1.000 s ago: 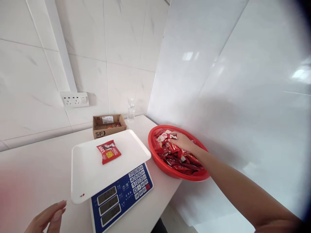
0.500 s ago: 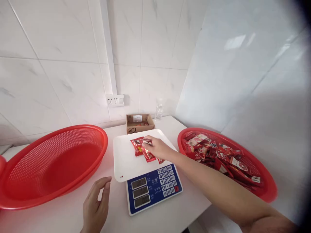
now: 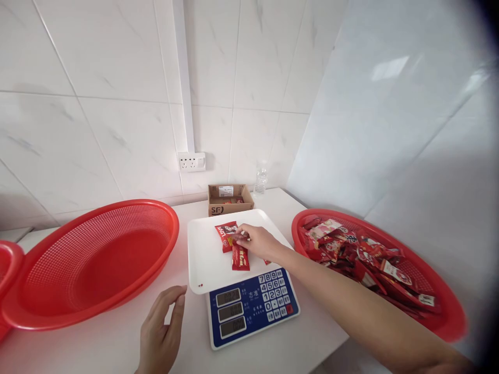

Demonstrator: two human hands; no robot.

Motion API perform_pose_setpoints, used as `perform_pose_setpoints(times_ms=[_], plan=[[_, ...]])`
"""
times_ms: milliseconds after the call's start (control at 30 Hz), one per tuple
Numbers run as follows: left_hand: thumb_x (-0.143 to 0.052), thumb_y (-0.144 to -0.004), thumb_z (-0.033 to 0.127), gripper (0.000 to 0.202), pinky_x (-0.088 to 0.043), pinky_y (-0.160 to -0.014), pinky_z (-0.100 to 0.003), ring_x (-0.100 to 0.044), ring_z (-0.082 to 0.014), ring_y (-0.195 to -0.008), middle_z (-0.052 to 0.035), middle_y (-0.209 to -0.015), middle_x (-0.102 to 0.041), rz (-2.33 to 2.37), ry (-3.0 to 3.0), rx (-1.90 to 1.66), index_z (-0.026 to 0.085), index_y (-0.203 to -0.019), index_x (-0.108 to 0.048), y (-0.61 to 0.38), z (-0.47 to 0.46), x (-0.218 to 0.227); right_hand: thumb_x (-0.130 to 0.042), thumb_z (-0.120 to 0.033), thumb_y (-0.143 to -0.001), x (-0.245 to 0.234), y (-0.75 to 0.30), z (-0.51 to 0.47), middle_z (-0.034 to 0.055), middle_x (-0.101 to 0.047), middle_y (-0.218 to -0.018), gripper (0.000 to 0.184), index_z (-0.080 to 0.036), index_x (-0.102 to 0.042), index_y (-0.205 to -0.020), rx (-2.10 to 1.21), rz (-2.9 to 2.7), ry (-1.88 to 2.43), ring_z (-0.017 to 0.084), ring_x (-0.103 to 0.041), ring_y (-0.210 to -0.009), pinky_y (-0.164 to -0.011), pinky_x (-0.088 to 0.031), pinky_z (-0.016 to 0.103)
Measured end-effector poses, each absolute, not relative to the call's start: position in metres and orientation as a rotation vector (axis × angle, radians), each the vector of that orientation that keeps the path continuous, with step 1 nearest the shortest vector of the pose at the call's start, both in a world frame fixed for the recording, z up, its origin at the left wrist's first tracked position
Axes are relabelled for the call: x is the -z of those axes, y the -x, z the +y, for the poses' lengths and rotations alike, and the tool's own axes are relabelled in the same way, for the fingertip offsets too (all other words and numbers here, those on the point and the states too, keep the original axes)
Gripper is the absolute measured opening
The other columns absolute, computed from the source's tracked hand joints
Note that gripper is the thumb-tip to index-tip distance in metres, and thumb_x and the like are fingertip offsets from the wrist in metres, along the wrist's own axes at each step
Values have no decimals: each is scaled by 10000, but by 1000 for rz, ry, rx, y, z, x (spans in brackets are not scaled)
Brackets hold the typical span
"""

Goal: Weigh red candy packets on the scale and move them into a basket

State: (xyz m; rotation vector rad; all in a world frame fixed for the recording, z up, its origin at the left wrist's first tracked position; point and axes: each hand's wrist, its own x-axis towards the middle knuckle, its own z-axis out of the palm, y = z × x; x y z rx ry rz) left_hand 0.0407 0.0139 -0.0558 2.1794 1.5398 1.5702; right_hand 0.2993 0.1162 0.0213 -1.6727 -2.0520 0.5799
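Observation:
Over the white weighing tray (image 3: pixel 206 259) of a blue digital scale (image 3: pixel 253 309), my right hand (image 3: pixel 255 241) has its fingers closed at the top end of a red snack packet (image 3: pixel 240 258). The packet's lower part lies against the tray; my fingers hide its upper end. Partly beneath them is another red packet (image 3: pixel 225 231) marked "LOVE". A bit of red packet (image 3: pixel 267 262) shows under my right forearm. My left hand (image 3: pixel 161 327) hovers above the table left of the scale, fingers loosely curved, thumb near the index fingertip, nothing visible in it.
To the right, a red basket (image 3: pixel 448 311) holds many red snack packets (image 3: pixel 362 254). On the left stands a large red perforated basket (image 3: pixel 117 249), with another red basket (image 3: pixel 10 259) at the edge. A small cardboard box (image 3: pixel 230 209) and a clear bottle (image 3: pixel 261 179) are by the wall.
The view has shifted slightly, moving everything a little right in the picture. The packet under my right hand now lies straighter. My left hand keeps its place by the scale.

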Motion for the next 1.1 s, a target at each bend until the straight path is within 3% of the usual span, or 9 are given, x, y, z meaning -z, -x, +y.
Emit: perform_pose_setpoints(times_ms=[200,267,433,567,667,767,933,1100], plan=[[-482,-883,286,141,-531,-688,-179,-668,-127,-766,-16,-848,-687,1572,-2170,-1574,232,-929,-604,-37,16,59,-488,-330,-860,-35,-304,119,16,-684,-961,172,-242,-590,-967,-502,-2011,1640,170,-622,-819,-702,-434,267],[-481,-883,289,144,-534,-685,-176,-671,-125,-762,-14,-849,-690,1576,-2168,-1575,235,-928,-606,-37,16,59,-508,-348,-847,-43,-312,120,29,-682,-919,184,-216,-591,-944,-523,-1981,1684,154,-625,-728,-652,-442,254],[-482,-881,296,147,-536,-671,-165,-675,-121,-760,-12,-849,-693,1587,-2160,-1580,239,-921,-611,-39,16,56,-472,-474,-849,-54,-336,121,34,-665,-706,343,-167,-607,-775,-993,-2162,1815,117,-572,-510,-500,-423,224],[-487,-877,304,148,-539,-656,-166,-676,-123,-752,-14,-847,-696,1588,-2154,-1569,241,-923,-613,-40,16,57,-460,-429,-859,-54,-346,122,50,-682,-754,322,-156,-630,-871,-676,-2201,2063,134,-608,-552,-547,-422,238],[-489,-876,306,151,-543,-658,-173,-676,-129,-765,-21,-857,-694,1585,-2138,-1563,239,-920,-617,-39,15,58,-533,-401,-816,-49,-346,121,65,-683,-951,306,-193,-612,-1026,-526,-2210,2088,185,-645,-763,-633,-425,261],[-490,-874,312,157,-545,-646,-180,-674,-136,-767,-29,-855,-692,1581,-2120,-1565,234,-915,-620,-38,15,59,-614,-370,-752,-47,-341,117,84,-641,-1072,295,-220,-634,-1005,-401,-2269,2104,254,-604,-955,-699,-412,297],[-491,-872,311,163,-545,-630,-196,-672,-148,-759,-37,-852,-690,1597,-2101,-1551,229,-919,-624,-37,15,59,-564,-362,-792,-51,-325,104,89,-621,-1079,279,-226,-632,-1025,-320,-2342,2073,257,-610,-924,-680,-404,309],[-500,-867,299,152,-546,-655,-220,-668,-160,-772,-43,-861,-687,1568,-2079,-1535,226,-913,-625,-38,14,57,-599,-410,-766,-48,-299,88,59,-633,-1094,413,-278,-591,-1157,-468,-2476,1811,257,-614,-932,-720,-419,307]])
